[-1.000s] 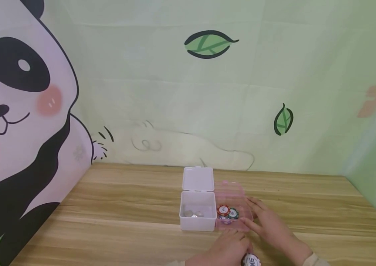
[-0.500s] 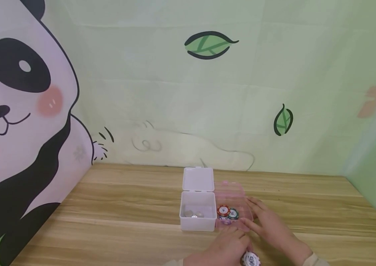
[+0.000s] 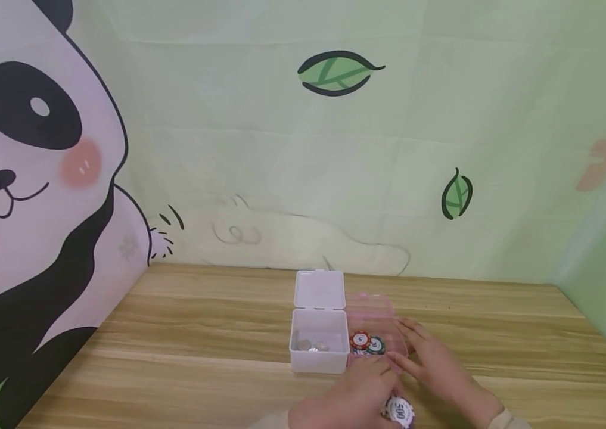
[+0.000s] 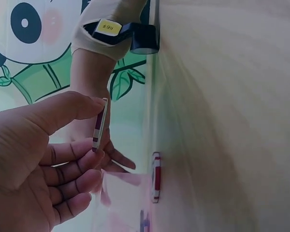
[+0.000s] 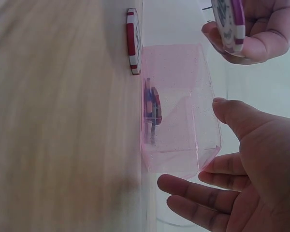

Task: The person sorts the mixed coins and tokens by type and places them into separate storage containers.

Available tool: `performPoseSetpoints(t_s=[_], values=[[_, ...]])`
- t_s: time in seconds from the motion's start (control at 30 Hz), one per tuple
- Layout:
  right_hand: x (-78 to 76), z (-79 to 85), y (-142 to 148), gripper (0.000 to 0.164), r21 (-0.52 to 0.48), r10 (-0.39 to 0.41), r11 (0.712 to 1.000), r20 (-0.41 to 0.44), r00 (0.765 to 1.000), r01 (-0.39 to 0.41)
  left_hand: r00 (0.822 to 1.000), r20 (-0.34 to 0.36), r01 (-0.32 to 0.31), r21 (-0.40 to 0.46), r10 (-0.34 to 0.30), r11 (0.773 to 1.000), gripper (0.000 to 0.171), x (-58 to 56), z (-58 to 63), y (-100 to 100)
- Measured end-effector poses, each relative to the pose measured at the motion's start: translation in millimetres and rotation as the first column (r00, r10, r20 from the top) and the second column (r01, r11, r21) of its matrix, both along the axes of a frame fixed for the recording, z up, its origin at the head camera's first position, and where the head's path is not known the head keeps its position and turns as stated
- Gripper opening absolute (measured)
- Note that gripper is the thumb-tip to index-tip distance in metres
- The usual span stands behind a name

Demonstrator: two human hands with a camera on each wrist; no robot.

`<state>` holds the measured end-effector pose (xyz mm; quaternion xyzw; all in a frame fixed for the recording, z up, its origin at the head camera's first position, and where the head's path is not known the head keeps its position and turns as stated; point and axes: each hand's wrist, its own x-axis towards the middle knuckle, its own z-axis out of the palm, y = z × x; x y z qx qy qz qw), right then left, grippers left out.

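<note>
My left hand (image 3: 363, 387) is in front of the boxes and pinches a purple-and-white poker chip (image 3: 400, 411) marked 500. In the left wrist view the chip (image 4: 100, 124) stands on edge between thumb and fingertips, raised off the table. My right hand (image 3: 437, 363) rests at the right side of a see-through pink box (image 3: 380, 325), thumb at its rim and fingers stretched along its wall. Inside the pink box lie several chips, among them a red chip (image 3: 360, 340) and a green chip (image 3: 376, 345). A red-and-white chip (image 5: 133, 41) lies on the table before the pink box.
Left of the pink box and right beside it, a white box (image 3: 317, 360) stands with its lid raised; several small silvery round pieces (image 3: 313, 345) lie inside. The wooden table (image 3: 201, 333) ends at a backdrop wall (image 3: 217, 119) printed with a panda and leaves.
My left hand has moved forward and slightly left, closer to the pink box, with the purple-and-white chip in its pinch. The right hand and both boxes have stayed in place.
</note>
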<state>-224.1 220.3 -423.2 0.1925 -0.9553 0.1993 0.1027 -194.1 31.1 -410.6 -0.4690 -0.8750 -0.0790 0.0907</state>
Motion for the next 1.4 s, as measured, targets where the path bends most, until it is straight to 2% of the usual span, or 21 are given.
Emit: performPoseSetpoints(t_s=[0.17,0.37,0.63,0.9,1.17,1.4], values=[[-0.8,-1.2,-0.9,0.063,0.0,0.007,1.0,-0.003,1.0,-0.007,0.999,-0.042,0.003,0.026,-0.001,1.0,0.033,-1.1,5.3,-5.4],[-0.8,-2.2,-1.2,0.062,-0.015,0.015,1.0,-0.012,1.0,-0.015,0.998,-0.034,-0.046,0.009,0.046,0.999,0.041,-3.8,11.6,-10.0],[-0.8,-1.3,0.6,0.062,-0.023,0.009,1.0,-0.022,1.0,-0.009,0.987,-0.118,-0.111,-0.014,0.108,0.994,0.041,-11.6,17.4,-13.4],[1.6,0.7,1.4,0.063,-0.023,-0.005,1.0,0.0,1.0,0.005,0.991,0.003,-0.135,0.007,0.135,0.991,0.036,-19.1,24.8,-16.7],[2.6,0.0,0.0,0.064,-0.015,-0.005,1.0,-0.022,1.0,0.005,0.99,-0.013,-0.143,0.029,0.144,0.989,0.038,-29.5,25.7,-21.3],[1.8,-0.2,-0.1,0.062,-0.003,-0.001,1.0,-0.019,1.0,0.001,0.981,-0.028,-0.189,0.027,0.19,0.982,0.037,-40.7,26.9,-25.9]])
